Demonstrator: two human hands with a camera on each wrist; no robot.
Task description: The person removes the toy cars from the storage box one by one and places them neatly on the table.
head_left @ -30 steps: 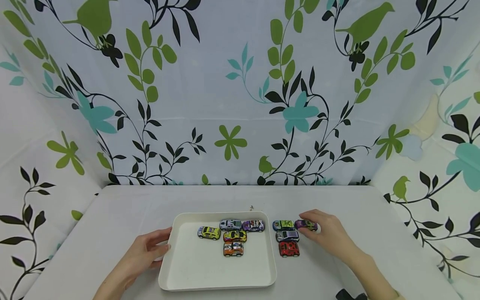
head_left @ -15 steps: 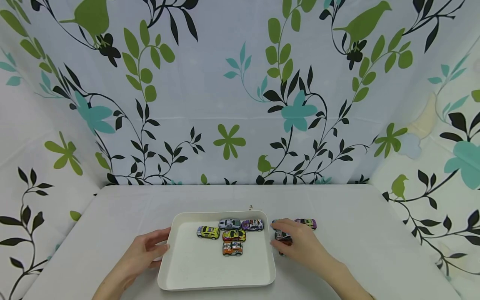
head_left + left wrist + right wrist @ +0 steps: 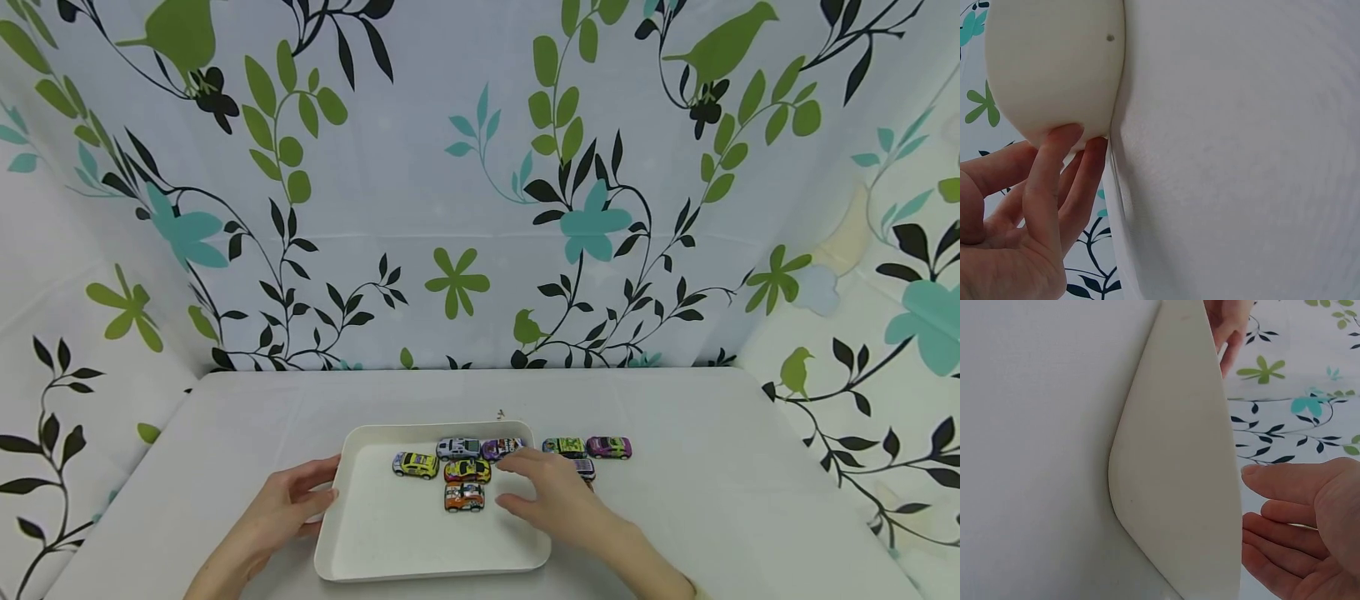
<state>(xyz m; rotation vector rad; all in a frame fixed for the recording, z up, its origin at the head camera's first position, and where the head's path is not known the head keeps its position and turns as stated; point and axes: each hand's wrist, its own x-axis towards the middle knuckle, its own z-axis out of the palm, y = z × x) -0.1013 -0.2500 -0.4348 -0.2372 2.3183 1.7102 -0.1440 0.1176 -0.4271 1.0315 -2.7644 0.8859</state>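
A white tray (image 3: 390, 533) lies on the table with several toy cars in it. My left hand (image 3: 288, 504) grips its left edge; the left wrist view shows fingertips against the outer wall. My right hand (image 3: 551, 492) is over the tray's right side, thumb and fingers apart, with nothing seen between them. Nearest to its fingertips are a purple toy car (image 3: 497, 449), a yellow-and-red toy car (image 3: 467, 471) and an orange toy car (image 3: 463, 497). Further left are a silver toy car (image 3: 457, 448) and a yellow toy car (image 3: 415, 464).
Right of the tray stand a green toy car (image 3: 564, 447) and a purple-green toy car (image 3: 608, 447). A dark silver toy car (image 3: 585, 469) is partly hidden by my right hand. A patterned curtain (image 3: 360, 208) hangs behind the white table (image 3: 712, 442).
My right hand has let go of the purple-green car beside the tray. It has moved left, across the other cars there and over the tray. My left hand stays in place.
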